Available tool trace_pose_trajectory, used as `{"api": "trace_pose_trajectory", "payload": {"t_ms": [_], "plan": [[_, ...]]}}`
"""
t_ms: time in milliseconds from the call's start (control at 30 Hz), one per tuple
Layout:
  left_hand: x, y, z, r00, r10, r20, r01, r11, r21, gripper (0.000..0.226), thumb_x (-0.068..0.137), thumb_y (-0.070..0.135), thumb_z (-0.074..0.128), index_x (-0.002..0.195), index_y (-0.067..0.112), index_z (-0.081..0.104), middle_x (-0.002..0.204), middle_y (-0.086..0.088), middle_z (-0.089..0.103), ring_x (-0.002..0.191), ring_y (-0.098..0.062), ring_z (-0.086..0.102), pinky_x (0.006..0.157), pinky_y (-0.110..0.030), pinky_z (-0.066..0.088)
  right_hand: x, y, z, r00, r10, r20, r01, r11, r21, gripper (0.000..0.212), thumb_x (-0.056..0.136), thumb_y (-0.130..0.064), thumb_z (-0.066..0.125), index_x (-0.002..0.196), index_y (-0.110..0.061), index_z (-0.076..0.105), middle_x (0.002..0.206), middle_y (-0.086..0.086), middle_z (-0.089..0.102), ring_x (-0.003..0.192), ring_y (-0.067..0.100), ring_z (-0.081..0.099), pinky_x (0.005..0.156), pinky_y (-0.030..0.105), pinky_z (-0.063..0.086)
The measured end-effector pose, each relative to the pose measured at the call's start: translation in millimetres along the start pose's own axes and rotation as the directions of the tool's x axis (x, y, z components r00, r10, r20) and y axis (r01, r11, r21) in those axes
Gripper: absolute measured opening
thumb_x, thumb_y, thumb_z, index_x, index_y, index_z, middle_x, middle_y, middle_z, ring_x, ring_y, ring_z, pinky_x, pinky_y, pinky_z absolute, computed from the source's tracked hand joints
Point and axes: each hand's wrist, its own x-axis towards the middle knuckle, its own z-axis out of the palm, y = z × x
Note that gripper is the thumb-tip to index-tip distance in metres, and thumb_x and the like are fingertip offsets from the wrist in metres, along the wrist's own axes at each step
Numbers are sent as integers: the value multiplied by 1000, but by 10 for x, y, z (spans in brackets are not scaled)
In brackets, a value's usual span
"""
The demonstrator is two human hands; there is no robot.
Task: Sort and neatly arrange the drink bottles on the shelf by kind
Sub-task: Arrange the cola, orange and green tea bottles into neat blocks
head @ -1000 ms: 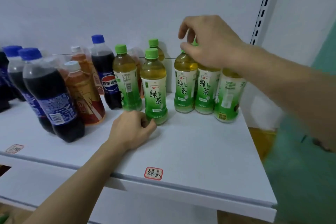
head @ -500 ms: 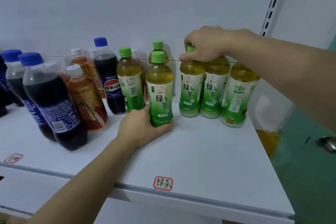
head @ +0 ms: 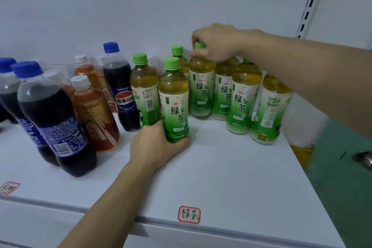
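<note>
Full and probably heavy, the smooth green tea bottle (head: 174,100) suits the left hand (head: 155,145) grip wrapping its base, while the right hand (head: 216,43) pinches another green tea bottle's cap (head: 199,44)

We saw green tea bottles (head: 242,96) standing upright in a cluster at the shelf's (head: 231,167) right, green-capped, one front bottle (head: 174,100) slightly apart; cola bottles (head: 54,119) with blue caps stood left, amber white-capped bottles (head: 94,115) between them
</note>
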Motion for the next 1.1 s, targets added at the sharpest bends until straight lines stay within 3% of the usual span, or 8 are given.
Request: {"api": "trace_pose_trajectory", "payload": {"t_ms": [267, 433, 533, 633, 800, 900, 967, 1100], "plan": [[-13, 6, -20, 1000, 23, 1, -23, 1000, -8, 79, 66, 87, 60, 120, 30, 61, 107, 4, 74, 96, -22, 69, 77, -41, 59, 49, 41, 156, 999, 52, 12, -52, 999, 8, 38, 95, -63, 53, 114, -31, 56, 108, 3, 63, 97, 29, 55, 77, 40, 40], [-22, 1, -10, 1000, 22, 2, -22, 999, -33, 79, 67, 86, 61, 118, 27, 60, 106, 3, 74, 95, -23, 69, 76, -41, 58, 12, 10, 89, 994, 105, 34, -102, 993, -67, 51, 95, -66, 51, 125, -26, 55, 118, 8, 62, 103, 31, 57, 80, 41, 44], [-24, -4, -9, 1000, 24, 6, -24, 998, -60, 85, 64, 86, 60, 123, 26, 54, 110, 1, 73, 98, -25, 68, 76, -41, 58, -64, 55, -31, 990, 141, 18, -142, 989, 47, 56, 96, -65, 50, 134, -23, 48, 126, 12, 61, 103, 31, 57, 85, 43, 47], [-31, 9, -8, 999, 35, 12, -34, 994, -100, 93, 60, 88, 57, 128, 26, 42, 114, 0, 72, 101, -27, 68, 78, -44, 59, -182, 199, -187, 982, 186, -31, -184, 981, 61, 42, 99, -51, 56, 128, -22, 54, 119, 8, 63, 98, 27, 57, 82, 41, 48], [-20, -1, 2, 999, 37, 18, -35, 994, -101, 91, 69, 82, 66, 133, 24, 40, 116, -3, 72, 101, -28, 68, 79, -45, 59, -271, 270, -232, 928, 307, 212, -312, 950, -9, 20, 88, -38, 77, 105, -30, 70, 96, -4, 67, 93, 27, 66, 78, 38, 55], [-27, -8, 14, 999, 48, 7, -47, 994, -99, 88, 71, 81, 67, 131, 23, 41, 114, -5, 72, 99, -30, 68, 78, -45, 58, -303, 352, -186, 928, 320, 190, -348, 928, 135, 15, 86, -30, 81, 99, -26, 74, 91, -6, 68, 93, 26, 66, 79, 35, 54], [-22, -8, 26, 999, 51, 8, -50, 995, -91, 88, 72, 81, 66, 131, 22, 40, 114, -5, 72, 99, -30, 68, 78, -44, 58, -330, 379, -169, 926, 337, 168, -365, 915, 173, 17, 85, -33, 82, 98, -26, 74, 95, -4, 70, 93, 25, 64, 77, 33, 50], [-5, -24, 45, 998, 56, 10, -55, 995, -84, 88, 72, 82, 64, 132, 22, 39, 114, -6, 72, 98, -31, 68, 77, -43, 58, -296, 315, -109, 926, 369, 79, -374, 925, 64, 39, 85, -48, 78, 114, -22, 73, 104, 2, 62, 97, 28, 56, 78, 34, 45]]}}
